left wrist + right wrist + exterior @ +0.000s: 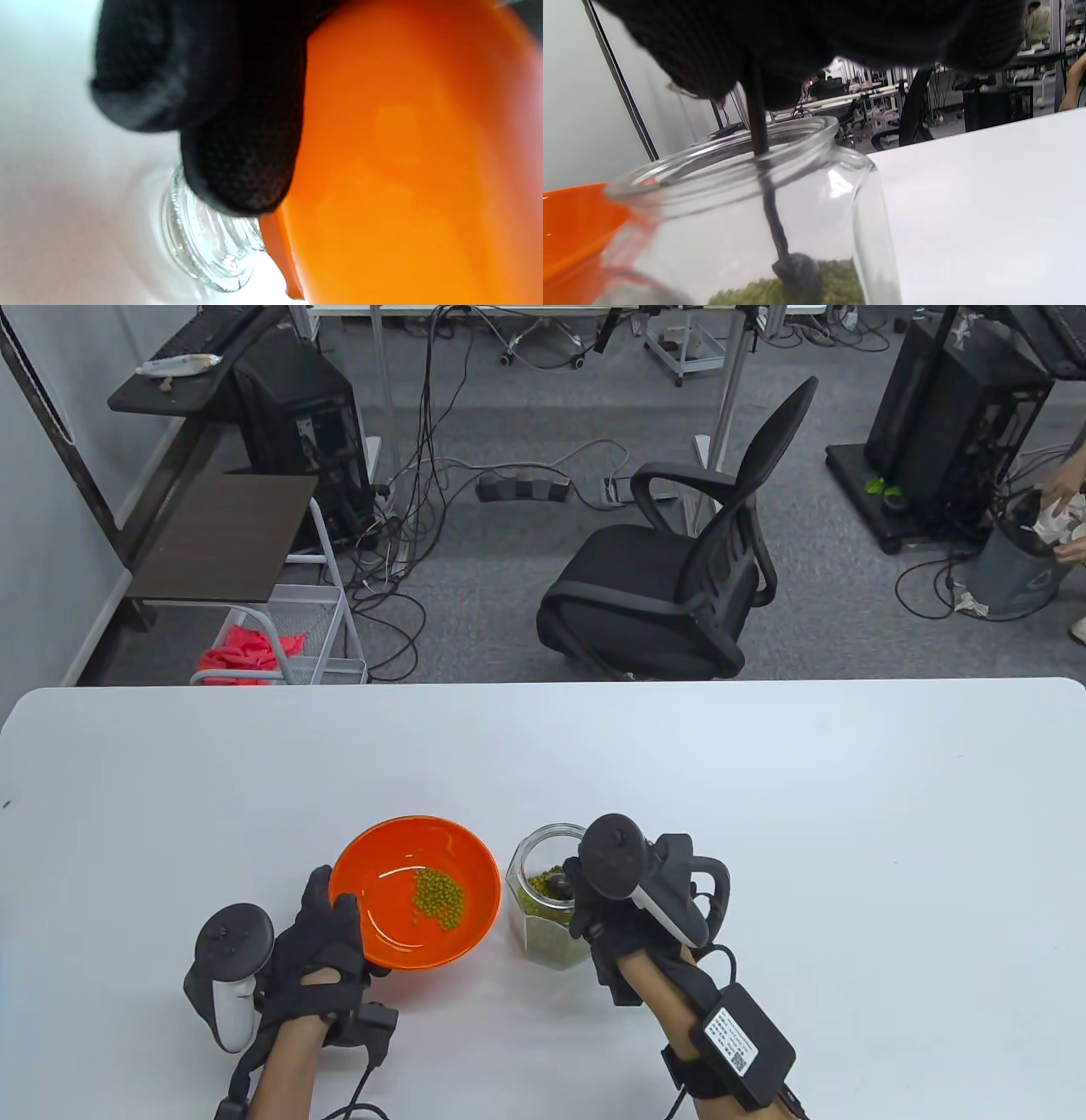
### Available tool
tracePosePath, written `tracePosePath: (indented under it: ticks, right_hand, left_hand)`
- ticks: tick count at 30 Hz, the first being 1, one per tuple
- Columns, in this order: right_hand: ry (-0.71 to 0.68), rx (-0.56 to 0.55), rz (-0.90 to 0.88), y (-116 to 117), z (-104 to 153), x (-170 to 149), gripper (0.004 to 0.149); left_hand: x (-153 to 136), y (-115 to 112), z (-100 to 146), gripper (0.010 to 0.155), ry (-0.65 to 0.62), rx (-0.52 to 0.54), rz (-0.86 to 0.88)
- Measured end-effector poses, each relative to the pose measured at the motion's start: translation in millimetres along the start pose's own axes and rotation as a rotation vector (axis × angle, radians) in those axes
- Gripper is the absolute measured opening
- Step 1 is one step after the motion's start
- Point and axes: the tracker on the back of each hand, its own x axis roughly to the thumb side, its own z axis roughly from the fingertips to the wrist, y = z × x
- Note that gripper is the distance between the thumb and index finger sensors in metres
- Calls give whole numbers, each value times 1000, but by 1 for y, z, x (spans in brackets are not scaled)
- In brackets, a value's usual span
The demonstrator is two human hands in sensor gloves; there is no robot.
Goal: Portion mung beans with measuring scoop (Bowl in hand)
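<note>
The left hand (327, 954) grips the near-left rim of the orange bowl (424, 848), thumb inside, holding it tilted just left of the glass jar (543, 937); a small heap of mung beans (439, 897) lies in it. Over the jar's mouth, the right hand (611, 933) closes its fingers (721, 55) around the black measuring scoop (797, 271), whose head rests in the jar's beans.

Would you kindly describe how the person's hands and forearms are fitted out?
Both the left hand and right hand wear black knit gloves; the forearms are bare. A tracker sits on each hand's back, with a black round head and a white grip. A black box with a white label is strapped to the right forearm, and black cables trail from both wrists.
</note>
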Motion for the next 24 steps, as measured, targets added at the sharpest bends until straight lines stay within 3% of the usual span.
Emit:
tracePosePath:
  ticks: [16, 24]
  right_hand:
    - [163, 171, -612, -3, -5, -68, 40]
    - [202, 177, -767, 3, -1, -92, 41]
  left_hand:
    - [1, -2, 0, 66, -8, -7, -9]
    - [1, -2, 0, 66, -10, -3, -10]
